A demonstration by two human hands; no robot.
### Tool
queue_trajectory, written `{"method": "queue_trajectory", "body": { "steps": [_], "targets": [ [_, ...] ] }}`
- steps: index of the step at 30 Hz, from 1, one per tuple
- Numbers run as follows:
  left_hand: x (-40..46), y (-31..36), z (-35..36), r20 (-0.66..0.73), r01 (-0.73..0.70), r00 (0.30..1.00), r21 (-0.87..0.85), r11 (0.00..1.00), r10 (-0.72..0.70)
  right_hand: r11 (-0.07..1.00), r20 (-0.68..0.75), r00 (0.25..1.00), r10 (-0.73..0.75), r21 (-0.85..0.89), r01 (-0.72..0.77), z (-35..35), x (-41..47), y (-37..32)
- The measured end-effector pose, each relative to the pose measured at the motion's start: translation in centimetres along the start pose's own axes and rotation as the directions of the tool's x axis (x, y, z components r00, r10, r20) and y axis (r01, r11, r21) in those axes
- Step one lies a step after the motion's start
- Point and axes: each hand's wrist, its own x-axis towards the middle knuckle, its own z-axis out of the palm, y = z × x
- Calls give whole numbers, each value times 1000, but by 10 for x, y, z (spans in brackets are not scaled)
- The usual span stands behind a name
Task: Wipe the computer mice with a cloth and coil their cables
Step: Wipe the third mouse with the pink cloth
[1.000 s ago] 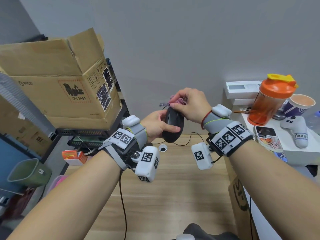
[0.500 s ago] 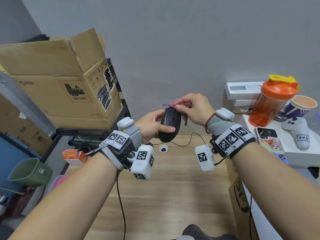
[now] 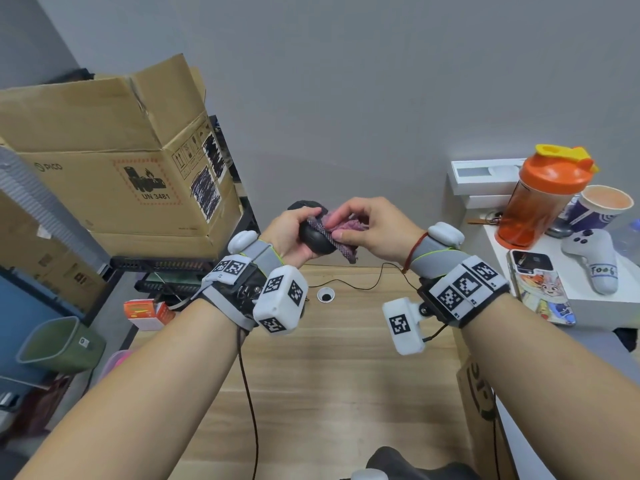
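Our left hand (image 3: 289,233) grips the black mouse (image 3: 313,237), held up above the desk (image 3: 346,358) near the wall; our right hand (image 3: 374,226) pinches the purple cloth (image 3: 337,233) and presses it onto the mouse; a thin cable (image 3: 360,285) trails over the desk below our hands.

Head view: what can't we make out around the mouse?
- Mouse: mostly covered by the left hand and the cloth.
- Right hand fingers: tips buried in the cloth.
- Cable: runs off the bottom edge; its end is unseen.
- Other mice: none in view.
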Motion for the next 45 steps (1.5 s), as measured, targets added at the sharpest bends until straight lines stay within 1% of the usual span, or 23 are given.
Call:
{"method": "queue_trajectory", "body": {
  "steps": [1,2,4,5,6,7,10,11,13,14,16,18,21,24,26,28,32,37,40,42,44,45],
  "targets": [
    [-1,0,0,9,8,1000,-14,1000,-8,999,-2,1000,5,37,-5,-1,0,1],
    [-1,0,0,15,6,1000,-31,999,-6,998,-40,999,19,64,-16,-2,1,3],
    [-1,-2,3,26,-9,1000,-49,999,11,998,-168,984,52,44,-45,-2,4,7],
    [-2,-2,6,30,-16,999,-45,999,18,998,-208,976,60,23,-57,-1,5,8],
    [-2,-2,7,32,-22,999,-41,999,23,998,-214,974,67,24,-63,1,6,8],
    [-1,-1,6,35,-24,999,-47,999,25,996,-187,980,71,58,-61,2,5,8],
    [-2,1,1,50,-20,998,-96,995,25,953,-19,997,74,295,-65,-3,0,7],
    [-3,2,0,67,-17,997,-98,995,23,931,6,997,77,358,-74,-6,-1,7],
    [-5,2,0,120,-14,993,-67,998,22,910,-34,996,88,409,-66,-10,-1,8],
    [-6,0,2,155,-15,988,-48,999,23,911,-60,994,89,408,-57,-10,-1,8],
    [-9,-2,8,210,2,978,-35,999,6,915,-63,996,70,402,-39,-7,-1,6],
    [-11,-3,12,214,24,977,-27,999,-18,891,-27,999,36,453,-20,-4,-2,4],
    [-10,-8,11,185,29,982,45,999,-37,839,-2,1000,-1,544,2,-2,-3,1],
    [-7,-12,9,152,35,987,145,989,-57,823,-63,998,18,567,21,-2,-1,0],
    [-8,-14,10,113,62,990,180,982,-83,823,-82,996,39,568,15,-3,-1,0],
    [-8,-16,12,107,78,990,160,984,-96,810,-71,996,51,587,1,-2,-2,1],
    [-9,-16,11,188,58,980,37,998,-64,767,-62,996,65,642,-10,3,-2,-1],
    [-10,-14,8,175,44,983,65,997,-54,774,-78,992,96,633,-25,4,-1,-1],
    [-10,-12,9,142,28,989,41,999,-34,772,-138,975,174,633,-48,5,-1,2],
    [-10,-11,8,127,22,992,24,999,-24,772,-164,952,260,627,-103,5,-1,5],
    [-9,-11,7,119,32,992,32,999,-36,769,-124,940,317,613,-179,8,-3,6],
    [-9,-12,7,118,39,992,42,998,-44,765,-86,944,318,611,-202,11,-3,6]
  ]
}}
